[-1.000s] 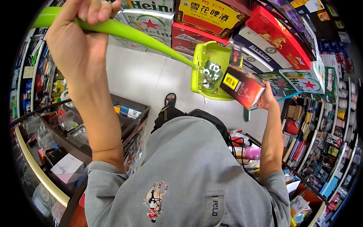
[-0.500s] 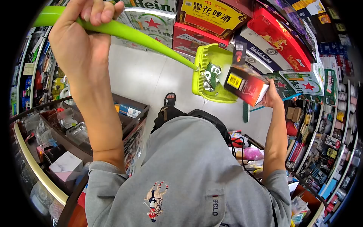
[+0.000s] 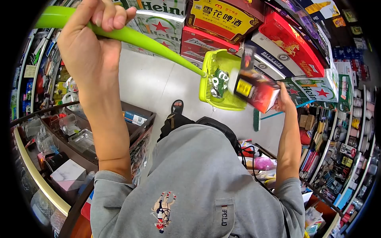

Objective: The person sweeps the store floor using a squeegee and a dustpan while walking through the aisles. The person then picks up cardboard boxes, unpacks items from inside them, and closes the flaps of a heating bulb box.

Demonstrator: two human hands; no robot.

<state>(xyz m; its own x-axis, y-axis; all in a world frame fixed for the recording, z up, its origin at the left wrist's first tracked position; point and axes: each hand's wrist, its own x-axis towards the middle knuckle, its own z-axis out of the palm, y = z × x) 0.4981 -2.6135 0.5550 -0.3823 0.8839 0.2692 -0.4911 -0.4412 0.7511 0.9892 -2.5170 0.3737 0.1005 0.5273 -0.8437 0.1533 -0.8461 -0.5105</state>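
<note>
My left hand (image 3: 97,33) is wrapped round the lime-green handle (image 3: 154,47) of a long-handled dustpan (image 3: 234,106). Green and white crumpled waste (image 3: 218,84) lies in the pan, near its comb-like toothed side. In my right hand (image 3: 282,98) is a small dark red and black cardboard box (image 3: 258,90) with a yellow label. It is tilted over the pan, and its end flap (image 3: 247,57) stands open. Something white and blurred shows at the box's open end; I cannot tell what it is.
Stacked beer cartons (image 3: 222,18) stand beyond the dustpan. A broom head (image 3: 257,119) with a blue stick is on the floor at right. Crowded shelves (image 3: 349,150) line the right side. A divided display bin (image 3: 137,107) with plastic containers is at left. My sandalled foot (image 3: 177,106) is on the tiles.
The dustpan has shifted slightly left and down. The box has moved a little to the left over it, and a white blur now shows at its open end.
</note>
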